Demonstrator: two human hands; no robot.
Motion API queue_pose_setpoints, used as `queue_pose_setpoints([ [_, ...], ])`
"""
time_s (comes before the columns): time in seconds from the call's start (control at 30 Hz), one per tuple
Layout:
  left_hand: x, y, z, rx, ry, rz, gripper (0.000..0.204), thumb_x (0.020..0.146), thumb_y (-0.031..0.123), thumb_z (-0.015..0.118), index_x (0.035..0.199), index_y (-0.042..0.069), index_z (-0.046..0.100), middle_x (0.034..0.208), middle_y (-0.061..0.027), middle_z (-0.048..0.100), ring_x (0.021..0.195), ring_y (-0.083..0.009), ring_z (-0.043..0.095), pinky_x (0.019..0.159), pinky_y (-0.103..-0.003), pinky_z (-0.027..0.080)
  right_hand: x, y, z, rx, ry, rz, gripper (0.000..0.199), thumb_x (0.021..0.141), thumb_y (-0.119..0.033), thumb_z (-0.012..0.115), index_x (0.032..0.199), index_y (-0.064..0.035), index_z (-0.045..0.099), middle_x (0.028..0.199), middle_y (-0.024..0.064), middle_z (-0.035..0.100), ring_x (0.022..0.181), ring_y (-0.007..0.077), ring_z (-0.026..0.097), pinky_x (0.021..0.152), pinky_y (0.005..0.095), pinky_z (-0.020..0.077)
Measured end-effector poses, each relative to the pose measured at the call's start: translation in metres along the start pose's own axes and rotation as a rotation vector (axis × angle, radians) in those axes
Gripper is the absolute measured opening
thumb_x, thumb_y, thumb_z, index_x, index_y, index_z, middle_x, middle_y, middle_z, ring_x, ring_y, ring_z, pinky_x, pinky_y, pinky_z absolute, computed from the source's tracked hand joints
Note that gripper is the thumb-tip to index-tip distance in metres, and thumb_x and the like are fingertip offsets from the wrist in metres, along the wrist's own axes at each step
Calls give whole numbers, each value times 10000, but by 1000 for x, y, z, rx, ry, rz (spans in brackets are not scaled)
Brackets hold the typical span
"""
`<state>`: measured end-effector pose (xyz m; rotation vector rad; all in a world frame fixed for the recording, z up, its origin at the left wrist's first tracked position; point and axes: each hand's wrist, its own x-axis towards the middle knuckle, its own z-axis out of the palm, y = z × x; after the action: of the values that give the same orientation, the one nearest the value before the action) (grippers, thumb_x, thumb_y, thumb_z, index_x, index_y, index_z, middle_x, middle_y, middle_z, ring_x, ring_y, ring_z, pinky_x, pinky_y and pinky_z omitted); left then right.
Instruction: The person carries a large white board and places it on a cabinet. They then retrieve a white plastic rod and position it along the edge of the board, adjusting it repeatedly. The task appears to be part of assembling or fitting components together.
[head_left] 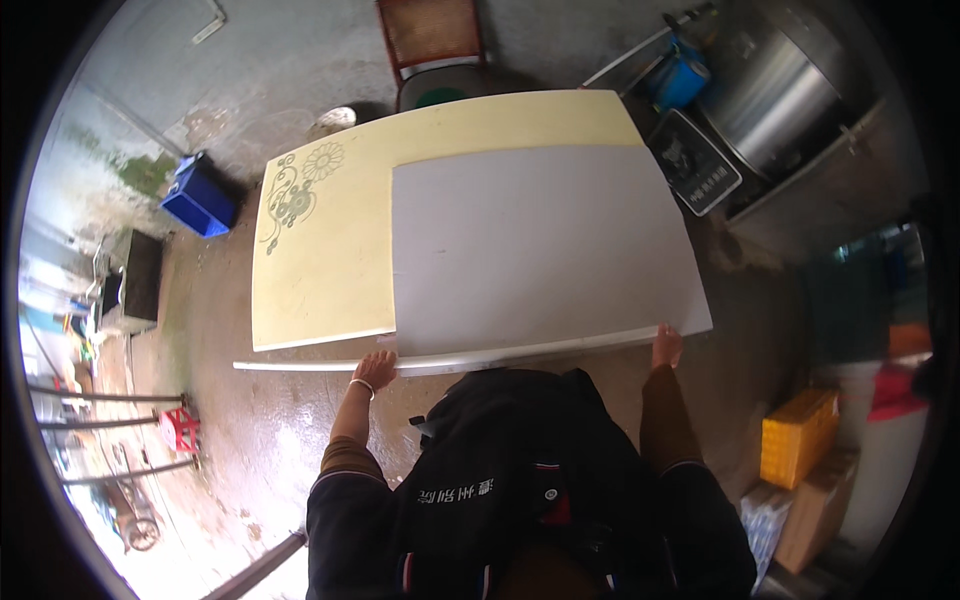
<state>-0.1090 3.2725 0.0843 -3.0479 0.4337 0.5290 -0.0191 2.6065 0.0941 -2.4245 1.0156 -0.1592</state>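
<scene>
A long thin white strip [300, 366] runs along the near side of a cream tabletop [330, 290] with a grey floral pattern. My left hand [375, 371], with a light bracelet at the wrist, is closed over this strip left of the middle. A large flat grey sheet [530, 250] covers the tabletop's right and near part. Its near edge meets the strip. My right hand [667, 346] is closed around the strip near the right corner, thumb on top. Its other fingers are partly hidden under the edge.
Behind the table stands a brown-backed chair [430, 35]. A blue bin [200, 197] sits on the left, a red stool [180, 428] nearer. At right are a large metal drum [775, 90], a blue container [682, 80], a yellow crate [797, 437] and a cardboard box [815, 510].
</scene>
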Motion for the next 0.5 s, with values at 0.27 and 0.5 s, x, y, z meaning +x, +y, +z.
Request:
queue_pose_setpoints([
  [0.27, 1, 4, -3, -62, 15, -52, 327, 769, 308, 611, 963, 66, 507, 935, -127, 579, 908, -285, 578, 812, -400, 442, -1, 1, 5, 29, -16, -60, 408, 876, -390, 474, 1028, -47, 635, 982, 175, 628, 886, 375, 581, 743, 445, 444],
  [0.5, 2, 8, -9, -85, 6, -96, 332, 772, 317, 605, 968, 67, 507, 946, -138, 587, 923, -299, 576, 817, -414, 429, -1, -4, 6, 32, -14, -24, 400, 885, -321, 475, 979, 37, 627, 984, 236, 619, 911, 396, 570, 775, 430, 431],
])
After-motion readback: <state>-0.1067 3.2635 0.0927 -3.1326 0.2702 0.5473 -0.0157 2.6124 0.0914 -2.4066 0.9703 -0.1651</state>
